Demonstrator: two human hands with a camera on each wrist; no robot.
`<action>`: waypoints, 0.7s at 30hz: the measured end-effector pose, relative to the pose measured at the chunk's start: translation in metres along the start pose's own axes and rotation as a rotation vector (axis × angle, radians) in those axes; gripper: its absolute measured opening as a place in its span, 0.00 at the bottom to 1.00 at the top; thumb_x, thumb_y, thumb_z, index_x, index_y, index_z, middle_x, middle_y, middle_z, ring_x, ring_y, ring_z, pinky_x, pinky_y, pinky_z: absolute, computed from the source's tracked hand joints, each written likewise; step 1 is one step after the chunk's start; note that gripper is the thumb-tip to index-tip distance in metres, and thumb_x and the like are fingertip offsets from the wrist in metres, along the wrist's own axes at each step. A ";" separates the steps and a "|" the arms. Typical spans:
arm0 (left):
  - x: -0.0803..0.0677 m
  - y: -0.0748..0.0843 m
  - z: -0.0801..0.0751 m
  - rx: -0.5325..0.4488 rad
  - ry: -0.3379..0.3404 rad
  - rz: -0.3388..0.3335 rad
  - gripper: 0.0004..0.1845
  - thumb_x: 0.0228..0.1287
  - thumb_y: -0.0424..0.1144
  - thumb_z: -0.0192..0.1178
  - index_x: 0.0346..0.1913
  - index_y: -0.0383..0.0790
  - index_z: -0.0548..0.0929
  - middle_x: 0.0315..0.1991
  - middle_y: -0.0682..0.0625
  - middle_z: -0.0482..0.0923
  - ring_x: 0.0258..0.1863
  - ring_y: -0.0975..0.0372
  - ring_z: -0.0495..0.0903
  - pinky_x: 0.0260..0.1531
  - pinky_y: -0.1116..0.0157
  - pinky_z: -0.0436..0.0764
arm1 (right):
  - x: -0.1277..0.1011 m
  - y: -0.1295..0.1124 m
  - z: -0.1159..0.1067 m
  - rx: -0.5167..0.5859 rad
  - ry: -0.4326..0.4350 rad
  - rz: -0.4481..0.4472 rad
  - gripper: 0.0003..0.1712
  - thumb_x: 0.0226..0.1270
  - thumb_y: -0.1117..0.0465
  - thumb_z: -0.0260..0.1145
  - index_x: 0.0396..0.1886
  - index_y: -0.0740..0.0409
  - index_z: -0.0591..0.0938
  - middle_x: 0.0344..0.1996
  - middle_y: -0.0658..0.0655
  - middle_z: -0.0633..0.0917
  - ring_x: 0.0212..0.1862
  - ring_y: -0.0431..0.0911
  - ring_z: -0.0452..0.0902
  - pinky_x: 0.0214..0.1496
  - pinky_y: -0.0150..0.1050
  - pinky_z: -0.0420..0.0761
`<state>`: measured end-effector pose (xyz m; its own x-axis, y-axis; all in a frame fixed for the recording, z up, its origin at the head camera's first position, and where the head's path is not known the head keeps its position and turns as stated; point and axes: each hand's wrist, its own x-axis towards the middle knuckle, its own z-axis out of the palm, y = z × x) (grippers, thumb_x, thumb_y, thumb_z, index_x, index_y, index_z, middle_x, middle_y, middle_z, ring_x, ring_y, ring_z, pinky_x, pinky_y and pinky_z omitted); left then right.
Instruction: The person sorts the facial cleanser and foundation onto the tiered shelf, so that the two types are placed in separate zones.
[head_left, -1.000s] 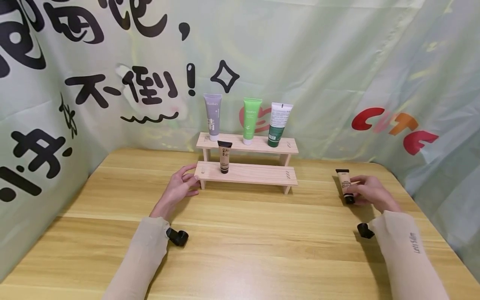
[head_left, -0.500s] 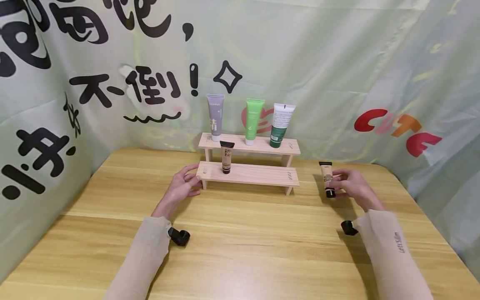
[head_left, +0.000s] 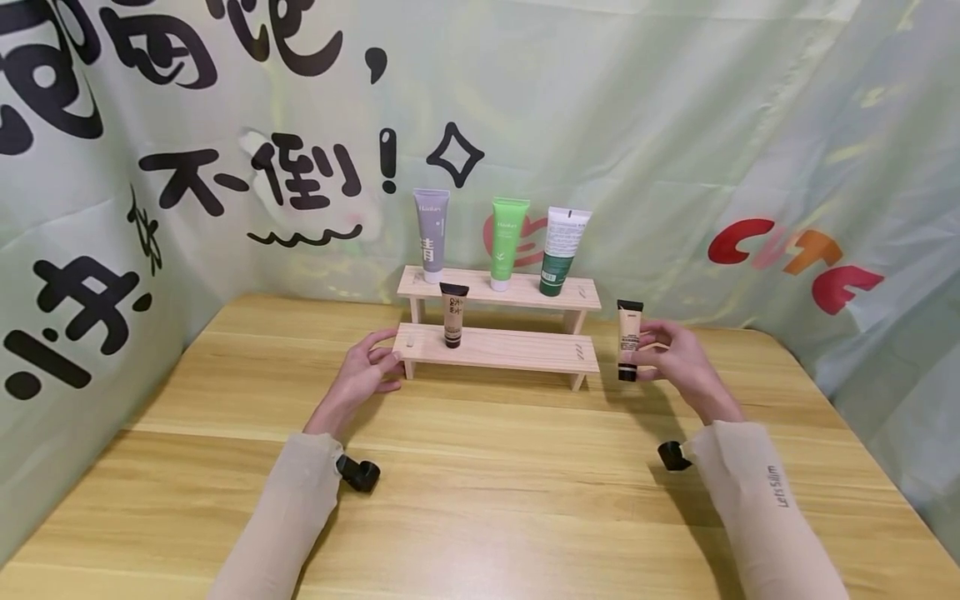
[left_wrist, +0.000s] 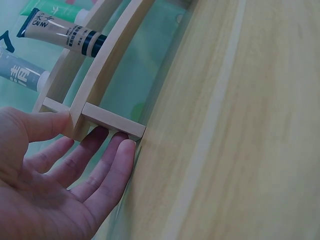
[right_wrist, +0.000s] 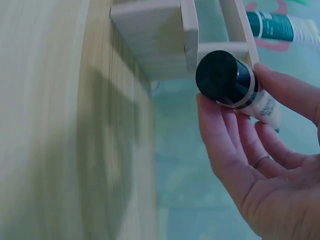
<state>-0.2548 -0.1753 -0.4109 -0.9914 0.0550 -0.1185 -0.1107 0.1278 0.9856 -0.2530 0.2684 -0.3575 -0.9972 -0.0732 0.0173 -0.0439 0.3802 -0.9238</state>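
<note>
My right hand (head_left: 678, 362) pinches a beige squeeze tube (head_left: 629, 333) with a black cap between thumb and fingers. The tube is upright, cap down, in the air just right of a two-tier wooden display shelf (head_left: 517, 348). In the right wrist view its black cap (right_wrist: 217, 77) faces the camera, close to the shelf's end. My left hand (head_left: 360, 371) holds the left end of the lower tier; in the left wrist view the thumb (left_wrist: 47, 125) lies on the board and the fingers touch the leg (left_wrist: 112, 120). Another beige tube (head_left: 453, 317) stands on the lower tier's left part.
On the upper tier stand a purple tube (head_left: 431, 233), a green tube (head_left: 508, 242) and a white and dark green tube (head_left: 561, 250). The wooden table (head_left: 480, 500) spreads in front, with a printed cloth (head_left: 637, 108) hanging behind and at the sides.
My right hand has carried the beige tube leftward and a little farther away, from the table's right side to beside the shelf. The left hand keeps its place at the shelf's end.
</note>
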 end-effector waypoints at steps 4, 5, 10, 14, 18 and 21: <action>0.000 -0.001 0.000 -0.004 -0.002 -0.001 0.27 0.80 0.32 0.49 0.78 0.40 0.60 0.66 0.31 0.71 0.57 0.44 0.78 0.45 0.60 0.87 | 0.001 -0.008 0.012 0.037 0.023 -0.040 0.36 0.66 0.71 0.70 0.66 0.79 0.62 0.43 0.59 0.74 0.37 0.36 0.78 0.37 0.37 0.88; 0.000 -0.001 0.000 -0.005 -0.003 -0.001 0.27 0.80 0.32 0.49 0.78 0.40 0.60 0.66 0.31 0.71 0.57 0.45 0.78 0.45 0.60 0.87 | 0.002 -0.010 0.016 0.046 0.024 -0.043 0.37 0.66 0.72 0.70 0.67 0.78 0.61 0.44 0.59 0.74 0.37 0.36 0.78 0.38 0.37 0.88; -0.001 -0.001 -0.001 0.006 -0.002 0.005 0.28 0.80 0.31 0.49 0.78 0.39 0.60 0.66 0.31 0.72 0.56 0.45 0.79 0.44 0.61 0.87 | 0.008 -0.018 0.032 0.040 0.027 -0.065 0.37 0.65 0.73 0.70 0.70 0.77 0.64 0.44 0.59 0.74 0.38 0.37 0.76 0.39 0.36 0.87; -0.001 -0.001 0.000 0.001 -0.001 0.006 0.27 0.80 0.31 0.49 0.78 0.39 0.61 0.65 0.31 0.72 0.56 0.45 0.79 0.44 0.61 0.87 | 0.012 -0.023 0.045 0.009 0.042 -0.093 0.32 0.65 0.72 0.71 0.65 0.78 0.69 0.43 0.62 0.77 0.38 0.38 0.76 0.39 0.35 0.87; -0.001 -0.001 0.000 0.000 -0.003 0.006 0.27 0.80 0.31 0.49 0.78 0.39 0.60 0.66 0.31 0.72 0.56 0.45 0.79 0.44 0.61 0.87 | 0.016 -0.025 0.058 0.001 0.062 -0.128 0.31 0.63 0.72 0.72 0.62 0.77 0.70 0.43 0.65 0.78 0.39 0.40 0.76 0.38 0.34 0.87; -0.001 -0.001 -0.001 0.005 -0.009 0.005 0.28 0.80 0.32 0.49 0.78 0.39 0.60 0.67 0.31 0.71 0.56 0.45 0.79 0.44 0.61 0.87 | 0.019 -0.025 0.066 -0.014 0.098 -0.176 0.29 0.61 0.74 0.73 0.59 0.77 0.72 0.43 0.66 0.80 0.39 0.41 0.77 0.36 0.31 0.86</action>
<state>-0.2542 -0.1763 -0.4115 -0.9913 0.0648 -0.1143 -0.1049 0.1328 0.9856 -0.2673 0.1962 -0.3594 -0.9751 -0.0501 0.2161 -0.2187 0.3823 -0.8978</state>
